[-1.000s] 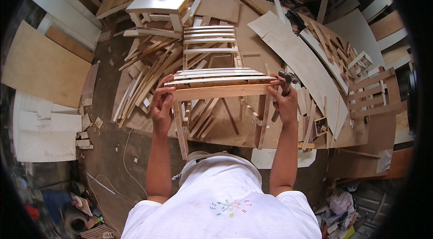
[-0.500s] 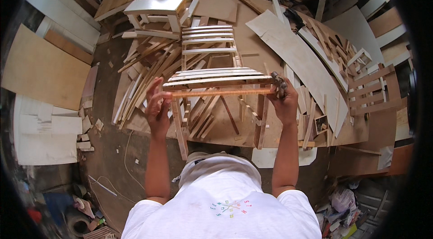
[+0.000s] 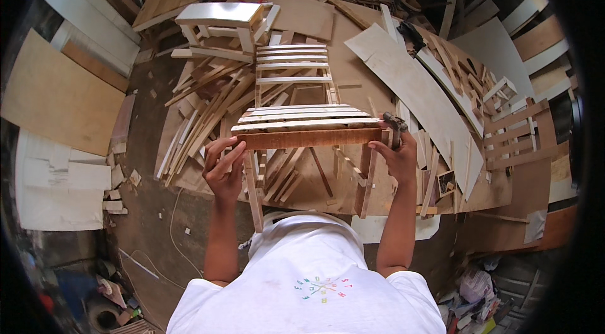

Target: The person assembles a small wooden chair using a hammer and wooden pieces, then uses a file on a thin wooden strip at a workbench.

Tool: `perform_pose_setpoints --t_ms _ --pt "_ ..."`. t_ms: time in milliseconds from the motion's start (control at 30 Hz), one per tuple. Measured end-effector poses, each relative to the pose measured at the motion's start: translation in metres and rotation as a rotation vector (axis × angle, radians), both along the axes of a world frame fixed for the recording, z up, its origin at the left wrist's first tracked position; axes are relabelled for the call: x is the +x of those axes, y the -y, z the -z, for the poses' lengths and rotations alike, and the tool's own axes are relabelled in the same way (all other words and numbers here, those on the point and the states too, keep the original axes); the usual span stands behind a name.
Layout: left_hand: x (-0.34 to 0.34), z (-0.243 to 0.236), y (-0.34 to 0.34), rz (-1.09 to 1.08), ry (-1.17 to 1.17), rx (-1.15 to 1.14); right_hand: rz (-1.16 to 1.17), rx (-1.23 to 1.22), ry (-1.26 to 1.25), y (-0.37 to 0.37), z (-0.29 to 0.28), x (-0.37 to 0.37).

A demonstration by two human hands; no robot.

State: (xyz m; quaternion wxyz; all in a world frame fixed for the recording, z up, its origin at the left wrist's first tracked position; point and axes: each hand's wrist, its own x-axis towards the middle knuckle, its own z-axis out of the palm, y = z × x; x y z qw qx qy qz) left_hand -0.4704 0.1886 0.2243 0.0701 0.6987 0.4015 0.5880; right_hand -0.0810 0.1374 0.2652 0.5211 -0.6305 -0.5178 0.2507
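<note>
The chair (image 3: 292,80) stands at the near edge of the brown sheet (image 3: 353,96), its slatted seat (image 3: 305,124) toward the person. A brown rail (image 3: 309,139) lies along the seat's front. The left hand (image 3: 222,167) grips the rail's left end with bent fingertips. The right hand (image 3: 401,154) has its thumb against the right end, other fingers curled around a hammer (image 3: 395,123). Strips (image 3: 198,123) pile along the sheet's left edge; a white-topped stool (image 3: 220,12) is near its far left corner.
</note>
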Motion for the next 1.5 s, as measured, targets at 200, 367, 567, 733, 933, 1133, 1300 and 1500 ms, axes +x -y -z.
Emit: perform_pose_setpoints --t_ms 200,367,567,733,933,1133,1300,1500 --pt "-0.021 -0.005 -0.012 0.199 0.134 -0.222 -0.050 0.040 0.046 -0.003 -0.006 0.002" --pt "-0.002 -0.012 -0.012 0.345 0.796 -0.629 -0.028 -0.067 0.036 -0.004 -0.011 0.002" --pt "-0.012 -0.013 -0.021 0.535 0.645 -0.704 -0.042 -0.115 0.216 -0.004 -0.023 0.001" --pt "-0.014 -0.011 -0.022 0.525 0.600 -0.733 -0.129 0.105 0.051 -0.008 0.002 0.011" --pt "-0.013 -0.015 -0.023 0.543 0.589 -0.727 -0.062 -0.021 0.009 0.000 0.009 0.022" --pt "-0.015 -0.010 -0.024 0.512 0.560 -0.704 -0.113 0.071 -0.016 -0.006 -0.005 0.012" --pt "-0.007 0.003 -0.018 0.519 0.676 -0.663 -0.130 0.068 -0.076 -0.006 -0.001 0.010" --pt "0.010 0.009 -0.017 0.443 0.524 -0.531 -0.130 -0.004 -0.097 -0.003 0.008 0.020"
